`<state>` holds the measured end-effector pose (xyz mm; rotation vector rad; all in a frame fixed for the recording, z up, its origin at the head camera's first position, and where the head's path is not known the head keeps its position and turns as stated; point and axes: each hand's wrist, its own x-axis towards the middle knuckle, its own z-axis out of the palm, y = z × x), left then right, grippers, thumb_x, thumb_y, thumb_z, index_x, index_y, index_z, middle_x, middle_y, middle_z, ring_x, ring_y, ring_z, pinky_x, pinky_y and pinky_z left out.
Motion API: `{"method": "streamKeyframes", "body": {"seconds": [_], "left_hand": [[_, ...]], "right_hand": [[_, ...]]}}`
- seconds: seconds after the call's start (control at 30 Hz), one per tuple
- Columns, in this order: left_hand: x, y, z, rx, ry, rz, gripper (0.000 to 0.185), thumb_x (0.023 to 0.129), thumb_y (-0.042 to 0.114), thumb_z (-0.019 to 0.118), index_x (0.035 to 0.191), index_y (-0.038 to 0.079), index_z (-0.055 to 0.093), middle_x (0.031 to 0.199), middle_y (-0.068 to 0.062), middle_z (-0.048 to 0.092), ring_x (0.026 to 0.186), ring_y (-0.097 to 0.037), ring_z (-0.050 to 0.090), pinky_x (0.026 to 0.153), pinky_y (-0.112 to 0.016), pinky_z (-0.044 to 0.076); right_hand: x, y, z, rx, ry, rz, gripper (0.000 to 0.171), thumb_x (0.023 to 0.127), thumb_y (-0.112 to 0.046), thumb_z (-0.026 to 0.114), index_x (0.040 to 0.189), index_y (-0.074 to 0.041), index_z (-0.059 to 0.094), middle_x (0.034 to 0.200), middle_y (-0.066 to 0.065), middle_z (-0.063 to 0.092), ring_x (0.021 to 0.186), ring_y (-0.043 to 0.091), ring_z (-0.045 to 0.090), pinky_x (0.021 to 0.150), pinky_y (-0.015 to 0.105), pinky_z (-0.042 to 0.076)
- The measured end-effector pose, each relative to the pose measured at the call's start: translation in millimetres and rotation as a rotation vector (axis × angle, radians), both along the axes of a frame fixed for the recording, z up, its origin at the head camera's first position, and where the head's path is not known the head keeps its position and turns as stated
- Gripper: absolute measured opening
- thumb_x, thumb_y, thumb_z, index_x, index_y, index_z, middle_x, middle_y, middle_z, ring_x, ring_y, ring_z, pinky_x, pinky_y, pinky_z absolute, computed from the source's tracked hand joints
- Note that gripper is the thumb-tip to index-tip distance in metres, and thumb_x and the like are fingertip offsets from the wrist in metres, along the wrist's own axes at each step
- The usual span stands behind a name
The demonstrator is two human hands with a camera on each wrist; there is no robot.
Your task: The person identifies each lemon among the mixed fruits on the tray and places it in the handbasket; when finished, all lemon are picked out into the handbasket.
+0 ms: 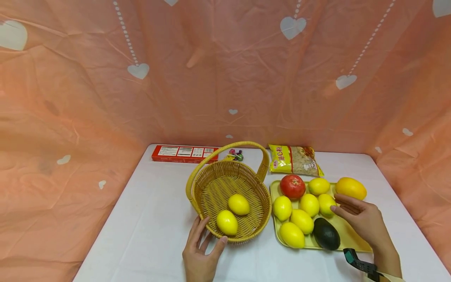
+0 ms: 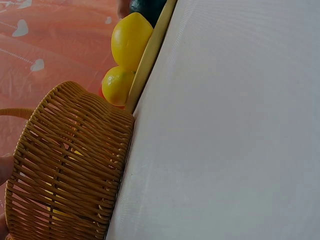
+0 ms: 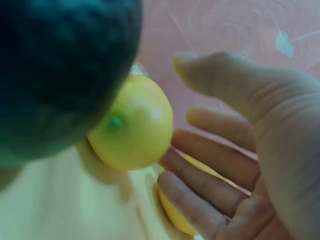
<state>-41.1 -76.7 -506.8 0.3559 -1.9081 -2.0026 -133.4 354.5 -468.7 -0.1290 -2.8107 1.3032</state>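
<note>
My left hand (image 1: pixel 201 256) is at the near left rim of a yellow woven basket (image 1: pixel 215 176), thumb and fingertips spread along the edge. Two lemons, one (image 1: pixel 239 204) farther back and one (image 1: pixel 227 223) nearer, lie inside the basket. In the left wrist view, fingertips (image 2: pixel 5 167) show at the rim of the basket wall (image 2: pixel 70 165). My right hand (image 1: pixel 366 221) is over the right part of a yellow tray (image 1: pixel 352 239), its fingers loosely extended beside a lemon (image 1: pixel 327 204). The right wrist view shows that lemon (image 3: pixel 132 122) near the fingertips, nothing gripped.
On the tray are several other lemons (image 1: pixel 292 235), a red pomegranate (image 1: pixel 292 186), a dark green avocado (image 1: pixel 326 234) and an orange-yellow mango (image 1: pixel 350 188). Behind stand a red box (image 1: pixel 176 153), wrapped candies (image 1: pixel 237 155) and a yellow food packet (image 1: pixel 296 159), before a pink curtain (image 1: pixel 246 78).
</note>
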Motion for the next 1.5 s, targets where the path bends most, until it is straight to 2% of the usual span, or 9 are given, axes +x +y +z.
{"method": "streamKeyframes", "body": {"seconds": [0.17,0.3,0.4,0.5,0.63,1.03,1.17,1.3,1.5], "left_hand": [[0.0,1,-0.2,-0.001,0.004,-0.003,0.070,0.082,-0.004,0.093,0.147,0.002,0.067,0.168,-0.019,0.045,0.141,-0.010,0.057,0.107,-0.018,0.058],[-0.5,0,-0.1,-0.004,-0.008,-0.003,0.070,0.083,-0.003,0.093,0.147,0.003,0.067,0.168,-0.017,0.045,0.144,-0.019,0.056,0.107,-0.018,0.058],[-0.5,0,0.4,-0.007,-0.007,-0.004,0.070,0.083,-0.003,0.093,0.148,0.003,0.067,0.168,-0.016,0.045,0.144,-0.019,0.056,0.107,-0.018,0.058],[-0.5,0,0.9,-0.006,-0.003,-0.005,0.070,0.083,-0.003,0.093,0.147,0.003,0.067,0.168,-0.016,0.046,0.142,-0.011,0.057,0.107,-0.018,0.058],[-0.9,0,1.0,-0.006,-0.001,-0.010,0.070,0.083,-0.003,0.093,0.147,0.004,0.067,0.168,-0.015,0.046,0.141,-0.007,0.056,0.107,-0.018,0.058],[-0.4,-1,-0.6,-0.008,-0.013,-0.011,0.069,0.083,0.000,0.094,0.147,0.004,0.068,0.168,-0.014,0.046,0.146,-0.025,0.055,0.107,-0.018,0.058],[-0.3,-1,-1.2,-0.009,-0.007,-0.009,0.069,0.083,-0.001,0.094,0.147,0.005,0.068,0.167,-0.014,0.047,0.141,-0.012,0.057,0.107,-0.018,0.058],[-0.2,-2,-1.8,-0.010,-0.006,-0.006,0.069,0.083,-0.001,0.094,0.146,0.005,0.068,0.167,-0.015,0.047,0.140,-0.009,0.057,0.106,-0.018,0.058],[0.0,-1,-1.1,-0.011,-0.005,-0.007,0.068,0.083,-0.001,0.094,0.147,0.004,0.068,0.167,-0.015,0.046,0.144,-0.021,0.056,0.107,-0.018,0.058]], "right_hand": [[-4.8,-3,-3.3,0.032,-0.056,0.004,0.070,0.101,-0.043,0.082,0.149,0.004,0.064,0.143,0.031,0.068,0.094,-0.023,0.058,0.076,0.001,0.053],[-5.6,-4,-5.4,0.032,-0.093,0.019,0.073,0.102,-0.044,0.079,0.154,0.002,0.059,0.150,0.032,0.062,0.112,0.011,0.077,0.079,0.004,0.056],[-5.7,-5,-5.8,0.022,-0.108,0.024,0.075,0.103,-0.045,0.078,0.158,0.001,0.055,0.154,0.033,0.058,0.130,0.045,0.069,0.080,0.006,0.058],[-5.7,-6,-6.0,0.015,-0.114,0.026,0.074,0.104,-0.044,0.077,0.159,0.001,0.054,0.156,0.033,0.057,0.135,0.051,0.064,0.080,0.007,0.059],[-6.5,-5,-8.2,0.005,-0.115,0.025,0.073,0.104,-0.041,0.077,0.159,0.001,0.054,0.157,0.032,0.056,0.136,0.051,0.063,0.082,0.005,0.058],[-5.2,-12,-8.3,0.006,-0.119,-0.047,0.079,0.103,-0.046,0.077,0.160,0.002,0.052,0.157,0.034,0.055,0.138,0.052,0.059,0.077,-0.002,0.049],[-0.5,-17,3.2,-0.020,-0.049,-0.063,0.073,0.103,-0.041,0.079,0.155,0.004,0.056,0.154,0.034,0.058,0.119,0.003,0.068,0.079,-0.005,0.048],[1.8,-22,16.4,-0.040,0.068,0.041,0.060,0.102,-0.030,0.081,0.150,0.001,0.062,0.147,0.025,0.066,0.105,-0.025,0.054,0.084,-0.002,0.052],[3.4,-42,38.2,-0.149,0.137,0.303,0.049,0.101,-0.011,0.080,0.147,-0.001,0.065,0.134,-0.022,0.067,0.115,-0.009,0.068,0.094,0.007,0.058]]}}
